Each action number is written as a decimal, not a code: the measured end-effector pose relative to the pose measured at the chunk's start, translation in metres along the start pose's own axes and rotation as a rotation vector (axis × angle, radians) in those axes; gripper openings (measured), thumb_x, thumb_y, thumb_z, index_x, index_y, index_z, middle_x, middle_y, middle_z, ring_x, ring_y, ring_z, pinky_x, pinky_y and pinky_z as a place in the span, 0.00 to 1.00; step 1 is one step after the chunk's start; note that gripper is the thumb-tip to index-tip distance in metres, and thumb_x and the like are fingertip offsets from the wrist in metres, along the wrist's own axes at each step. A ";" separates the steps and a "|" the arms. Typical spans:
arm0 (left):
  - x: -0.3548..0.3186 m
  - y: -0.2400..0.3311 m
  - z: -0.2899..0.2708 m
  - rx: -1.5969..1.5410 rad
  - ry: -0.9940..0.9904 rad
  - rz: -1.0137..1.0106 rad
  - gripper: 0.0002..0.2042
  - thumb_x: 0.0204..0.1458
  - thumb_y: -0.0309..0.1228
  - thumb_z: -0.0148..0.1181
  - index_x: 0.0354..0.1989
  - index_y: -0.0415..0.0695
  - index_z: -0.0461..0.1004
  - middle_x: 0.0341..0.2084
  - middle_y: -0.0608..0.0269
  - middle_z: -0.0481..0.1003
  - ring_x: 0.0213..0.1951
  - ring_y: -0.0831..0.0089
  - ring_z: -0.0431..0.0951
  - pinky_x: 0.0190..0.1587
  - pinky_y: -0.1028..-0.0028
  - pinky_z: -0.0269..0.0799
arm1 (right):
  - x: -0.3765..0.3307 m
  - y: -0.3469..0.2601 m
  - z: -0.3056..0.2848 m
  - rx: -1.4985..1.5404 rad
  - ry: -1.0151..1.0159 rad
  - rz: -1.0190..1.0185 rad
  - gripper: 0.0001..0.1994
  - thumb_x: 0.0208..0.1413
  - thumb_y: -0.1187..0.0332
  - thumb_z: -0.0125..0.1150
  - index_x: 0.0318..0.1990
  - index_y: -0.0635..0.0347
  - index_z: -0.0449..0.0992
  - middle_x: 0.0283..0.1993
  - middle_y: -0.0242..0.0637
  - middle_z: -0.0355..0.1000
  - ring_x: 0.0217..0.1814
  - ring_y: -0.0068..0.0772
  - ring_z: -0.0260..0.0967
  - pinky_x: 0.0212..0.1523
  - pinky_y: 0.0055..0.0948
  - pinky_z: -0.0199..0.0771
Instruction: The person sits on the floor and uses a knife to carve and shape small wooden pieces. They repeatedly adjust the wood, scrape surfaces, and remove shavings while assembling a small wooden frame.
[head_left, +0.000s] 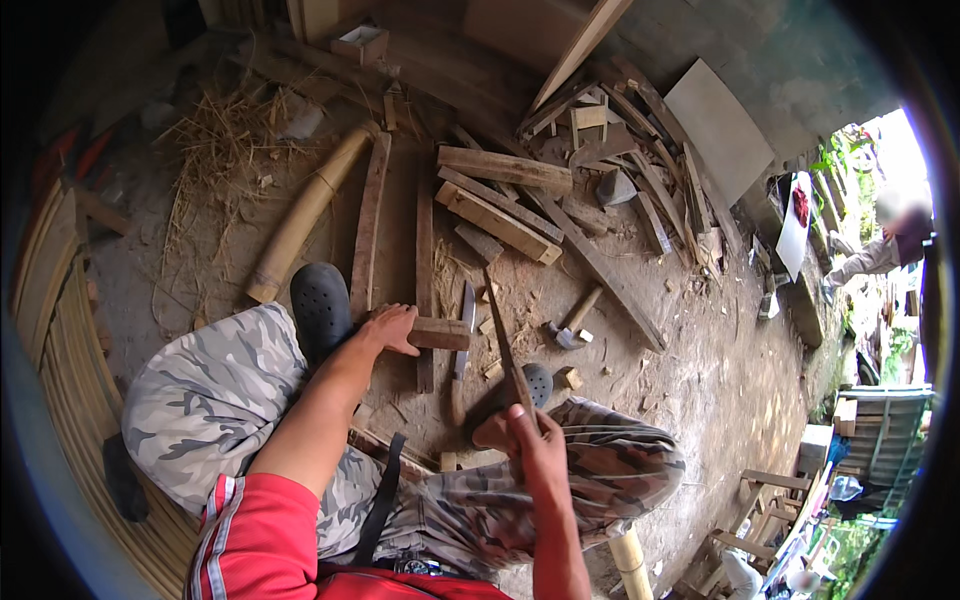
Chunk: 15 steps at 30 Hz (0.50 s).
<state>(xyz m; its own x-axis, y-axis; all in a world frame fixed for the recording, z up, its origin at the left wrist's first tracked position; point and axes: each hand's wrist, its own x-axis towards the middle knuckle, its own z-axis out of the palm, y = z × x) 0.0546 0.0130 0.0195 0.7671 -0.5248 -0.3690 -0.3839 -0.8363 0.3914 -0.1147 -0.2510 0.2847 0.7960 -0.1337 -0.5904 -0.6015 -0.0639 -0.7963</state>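
My left hand (393, 328) presses on the end of a short wooden block (440, 334), its fingers bent over it. The block lies across two long wooden beams (370, 225) on the floor. My right hand (540, 445) is closed around the near end of a long, tapering dark blade (506, 345), which looks like a handsaw; its handle is hidden in my grip. The blade points away from me, to the right of the block and apart from it. Between them lies a large knife (462, 350) with a pale blade and wooden handle.
A claw hammer (574, 322) lies right of the blade among wood offcuts. Ahead are stacked timber pieces (505, 168) and a scrap-wood pile. A bamboo pole (312, 212) and straw (225, 130) lie at left. Another person (895, 240) sits far right.
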 end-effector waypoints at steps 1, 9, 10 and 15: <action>-0.002 0.003 -0.002 -0.040 0.019 -0.031 0.44 0.33 0.59 0.72 0.50 0.33 0.68 0.46 0.40 0.74 0.52 0.45 0.73 0.57 0.55 0.68 | 0.001 0.008 0.004 -0.015 -0.001 0.007 0.20 0.59 0.49 0.63 0.34 0.61 0.76 0.22 0.23 0.66 0.24 0.14 0.59 0.24 0.20 0.56; 0.002 0.021 -0.012 -0.135 -0.063 -0.345 0.56 0.32 0.75 0.61 0.55 0.29 0.69 0.54 0.36 0.71 0.59 0.46 0.68 0.64 0.55 0.62 | 0.012 0.044 0.008 -0.111 -0.037 -0.024 0.21 0.60 0.51 0.63 0.31 0.64 0.73 0.23 0.24 0.64 0.25 0.17 0.56 0.26 0.25 0.57; 0.002 0.022 -0.010 -0.156 -0.039 -0.355 0.56 0.32 0.75 0.61 0.55 0.29 0.68 0.54 0.37 0.70 0.60 0.46 0.68 0.64 0.55 0.62 | 0.012 0.044 0.006 -0.132 -0.034 -0.014 0.21 0.60 0.51 0.63 0.31 0.64 0.73 0.24 0.24 0.64 0.25 0.18 0.56 0.26 0.25 0.58; 0.009 0.022 -0.005 -0.165 -0.015 -0.412 0.57 0.32 0.76 0.60 0.56 0.29 0.68 0.55 0.38 0.70 0.61 0.47 0.67 0.64 0.55 0.61 | 0.011 0.036 0.004 -0.108 -0.001 -0.042 0.17 0.60 0.54 0.63 0.38 0.62 0.76 0.21 0.22 0.63 0.22 0.13 0.57 0.23 0.20 0.56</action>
<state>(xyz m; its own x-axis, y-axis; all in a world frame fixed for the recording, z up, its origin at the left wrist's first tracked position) 0.0557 -0.0093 0.0291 0.8311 -0.1560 -0.5338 0.0405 -0.9403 0.3379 -0.1269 -0.2506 0.2491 0.8207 -0.1276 -0.5569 -0.5713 -0.1760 -0.8017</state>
